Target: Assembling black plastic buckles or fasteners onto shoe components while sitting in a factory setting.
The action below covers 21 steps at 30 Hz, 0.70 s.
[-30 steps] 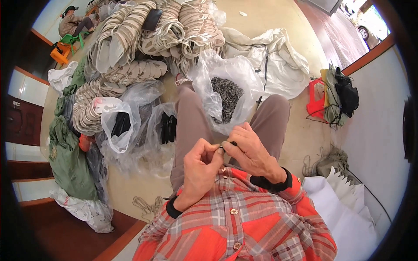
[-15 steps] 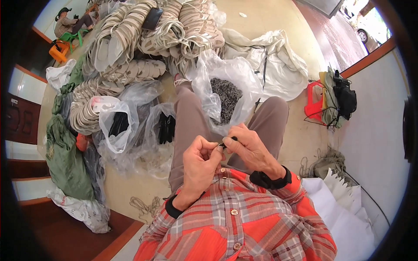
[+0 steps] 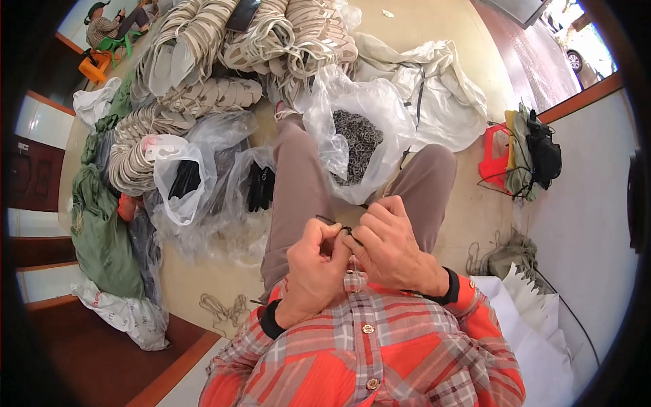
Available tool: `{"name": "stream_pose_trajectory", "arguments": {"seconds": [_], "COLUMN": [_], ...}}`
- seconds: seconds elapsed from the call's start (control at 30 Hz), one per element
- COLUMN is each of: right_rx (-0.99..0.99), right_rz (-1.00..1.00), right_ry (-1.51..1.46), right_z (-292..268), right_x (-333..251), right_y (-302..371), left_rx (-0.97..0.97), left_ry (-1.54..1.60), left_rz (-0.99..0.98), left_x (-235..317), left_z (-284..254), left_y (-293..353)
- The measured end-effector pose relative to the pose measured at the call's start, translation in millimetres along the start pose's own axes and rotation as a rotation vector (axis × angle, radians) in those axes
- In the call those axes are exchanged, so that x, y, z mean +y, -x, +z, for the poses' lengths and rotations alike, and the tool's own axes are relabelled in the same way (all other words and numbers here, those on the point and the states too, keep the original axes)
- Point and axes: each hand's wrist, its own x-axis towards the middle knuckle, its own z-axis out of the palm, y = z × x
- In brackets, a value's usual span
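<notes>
In front of my shirt, my left hand (image 3: 312, 264) and my right hand (image 3: 393, 247) meet with fingertips pinched together. Between them is a thin black strap (image 3: 326, 220); one end sticks out past my left fingers and a small dark loop shows where the fingertips meet. Whether a fitting sits on the strap is hidden by the fingers. Just beyond the hands, between my knees, stands an open clear plastic bag (image 3: 400, 122) full of small dark grey buckle-like pieces (image 3: 357, 146). To the left, another clear bag (image 3: 207, 173) holds black strips (image 3: 184, 180).
Bundles of beige strappy shoe parts (image 3: 183, 51) pile up at the far left, with a dark phone (image 3: 243, 15) on top. A white sack (image 3: 447, 102) lies beyond my right knee, near a red stool (image 3: 497, 159). Another person (image 3: 108, 26) sits at the far left.
My right hand has turned so its back and knuckles show more. The strap's end now points out past my left fingers. The view has shifted slightly.
</notes>
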Motion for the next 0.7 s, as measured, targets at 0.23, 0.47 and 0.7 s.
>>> {"name": "stream_pose_trajectory", "arguments": {"seconds": [0.23,0.47,0.7], "right_rx": [0.117,0.135,0.027], "right_rz": [-0.075,-0.096,-0.064], "right_ry": [0.005,-0.171,0.246], "right_z": [1.1,-3.2,-0.4], "right_x": [-0.4,2.8,-11.6], "right_y": [7.2,6.0,4.4], "left_rx": [0.187,0.144,0.067], "left_ry": [-0.142,-0.083,0.43], "left_rz": [0.488,0.441,0.006], "left_x": [-20.9,-23.1,-18.3], "left_z": [6.1,5.0,2.1], "left_y": [7.3,10.1,4.1]}}
